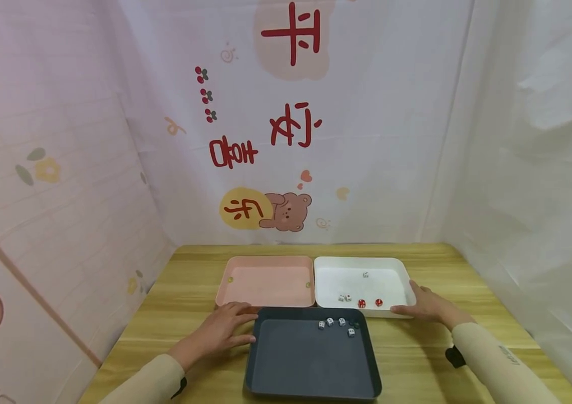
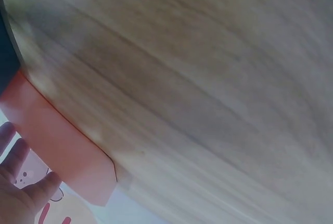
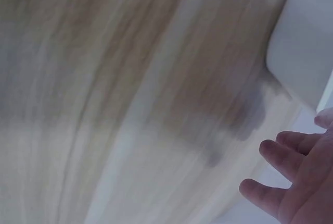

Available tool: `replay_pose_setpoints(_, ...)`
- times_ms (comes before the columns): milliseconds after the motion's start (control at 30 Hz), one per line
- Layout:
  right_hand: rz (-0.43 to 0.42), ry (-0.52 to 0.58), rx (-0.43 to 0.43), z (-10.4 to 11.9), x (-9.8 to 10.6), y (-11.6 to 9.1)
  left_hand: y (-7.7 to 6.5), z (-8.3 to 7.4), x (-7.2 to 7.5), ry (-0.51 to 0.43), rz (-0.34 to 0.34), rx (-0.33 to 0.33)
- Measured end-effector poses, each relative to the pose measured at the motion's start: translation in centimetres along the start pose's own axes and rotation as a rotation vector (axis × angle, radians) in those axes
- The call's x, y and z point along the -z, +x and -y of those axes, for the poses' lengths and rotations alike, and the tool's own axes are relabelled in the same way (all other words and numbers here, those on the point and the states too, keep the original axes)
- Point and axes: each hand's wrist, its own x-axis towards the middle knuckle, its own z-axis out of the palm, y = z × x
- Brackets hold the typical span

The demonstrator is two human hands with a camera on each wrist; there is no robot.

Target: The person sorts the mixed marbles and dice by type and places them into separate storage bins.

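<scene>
My left hand (image 1: 219, 333) reaches over the front left corner of the pink tray (image 1: 271, 279), fingers loosely extended and thumb right at the left rim of the dark grey tray (image 1: 311, 362). On the right, my other hand (image 1: 428, 306) is at the white tray (image 1: 392, 275), with its thumb at the front right corner and fingers along the right side. In the right wrist view these fingers (image 3: 283, 159) spread beside the tray wall. White dice (image 1: 342, 322) and dark ones sit at the dark tray's far right. Red dice (image 1: 361, 303) and white dice (image 1: 365, 275) lie in the white tray.
Small yellowish pieces (image 1: 230, 279) are near the pink tray's left and right walls. The trays stand on a wood-grain table (image 1: 165, 314), pink and white side by side behind the dark one. A printed cloth (image 1: 367, 140) hangs behind and at both sides.
</scene>
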Motion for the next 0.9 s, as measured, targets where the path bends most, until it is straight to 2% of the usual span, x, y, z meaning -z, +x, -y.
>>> replay_pose_setpoints(200,-0.044,-0.032,0.048,0.4,0.2,0.0,0.1,0.0,-0.1,0.006,0.0,0.002)
replay_pose_setpoints(367,-0.088,-0.102,0.08,1.1,0.3,-0.1,0.1,-0.1,0.0,-0.007,-0.002,0.009)
replay_pose_setpoints(667,-0.225,-0.179,0.281,3.6,0.1,0.1,0.2,0.1,-0.4,-0.013,-0.012,0.007)
replay_pose_setpoints(900,-0.281,-0.198,0.438,5.6,-0.9,0.4,0.1,0.0,-0.2,-0.025,0.005,0.018)
